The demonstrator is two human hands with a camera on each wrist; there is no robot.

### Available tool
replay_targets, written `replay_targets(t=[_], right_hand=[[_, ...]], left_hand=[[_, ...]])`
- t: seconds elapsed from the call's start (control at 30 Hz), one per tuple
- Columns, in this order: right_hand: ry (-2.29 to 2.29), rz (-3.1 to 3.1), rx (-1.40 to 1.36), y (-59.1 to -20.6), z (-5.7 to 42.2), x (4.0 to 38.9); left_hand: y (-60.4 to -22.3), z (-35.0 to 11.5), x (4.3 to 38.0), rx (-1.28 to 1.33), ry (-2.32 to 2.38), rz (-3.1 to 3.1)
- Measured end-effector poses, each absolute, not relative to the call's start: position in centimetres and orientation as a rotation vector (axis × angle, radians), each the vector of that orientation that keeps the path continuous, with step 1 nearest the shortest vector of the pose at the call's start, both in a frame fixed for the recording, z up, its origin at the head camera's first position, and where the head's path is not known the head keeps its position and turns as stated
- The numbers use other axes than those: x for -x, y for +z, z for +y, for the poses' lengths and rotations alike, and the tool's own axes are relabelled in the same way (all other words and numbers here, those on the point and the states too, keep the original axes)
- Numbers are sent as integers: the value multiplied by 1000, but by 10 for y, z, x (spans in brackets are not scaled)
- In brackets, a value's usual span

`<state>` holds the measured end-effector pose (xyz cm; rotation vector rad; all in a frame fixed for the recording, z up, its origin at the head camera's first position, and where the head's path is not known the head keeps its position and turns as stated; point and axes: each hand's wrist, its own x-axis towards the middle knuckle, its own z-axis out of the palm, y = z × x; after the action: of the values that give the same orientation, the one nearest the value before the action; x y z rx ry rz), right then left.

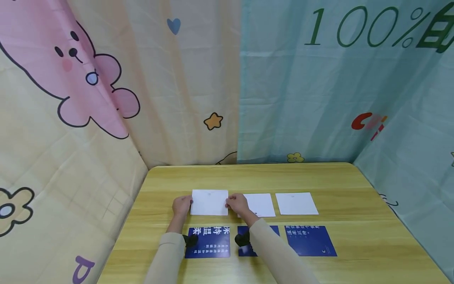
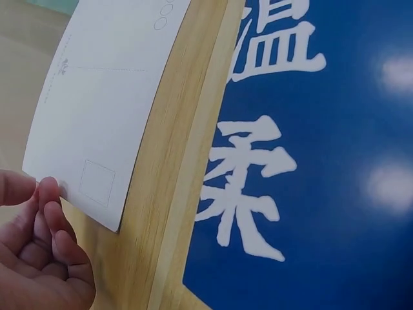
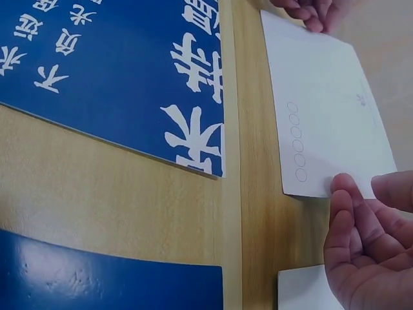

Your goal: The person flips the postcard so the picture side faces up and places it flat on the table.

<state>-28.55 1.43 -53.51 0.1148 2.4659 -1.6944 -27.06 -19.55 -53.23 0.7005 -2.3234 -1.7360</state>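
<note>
Between my two hands is a white postcard (image 1: 209, 202), plain side up, with a printed stamp box and a row of small circles. My left hand (image 1: 181, 206) pinches its left edge between thumb and fingertips. At the opposite edge, my right hand (image 1: 238, 204) pinches it the same way. The left wrist view shows the postcard (image 2: 103, 97) tilted, its near edge raised above the wood. In the right wrist view, thumb and forefinger of the right hand (image 3: 371, 239) meet at the card's corner.
Two more white postcards (image 1: 260, 205) (image 1: 297, 204) lie to the right in the same row. Nearer me is a row of blue cards with white writing: a left one (image 1: 209, 248), a middle one (image 1: 274, 228) partly under my right arm, and a right one (image 1: 312, 242). Curtains surround the wooden table (image 1: 372, 228).
</note>
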Motion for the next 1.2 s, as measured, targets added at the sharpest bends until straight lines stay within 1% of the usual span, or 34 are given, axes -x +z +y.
replay_targets(t=[0.37, 0.63, 1.03, 1.2], right_hand=[[-1847, 2358, -21, -536, 17, 289], [-1945, 2287, -46, -535, 17, 288], [-2018, 2178, -155, -526, 15, 282], [-2006, 2171, -159, -525, 14, 278]], left_hand=[[-533, -201, 273, -694, -1867, -2193], [-533, -207, 269, -645, -2042, -2052], [-528, -214, 259, -538, -1917, -2132], [-529, -217, 256, -556, -1852, -2171]])
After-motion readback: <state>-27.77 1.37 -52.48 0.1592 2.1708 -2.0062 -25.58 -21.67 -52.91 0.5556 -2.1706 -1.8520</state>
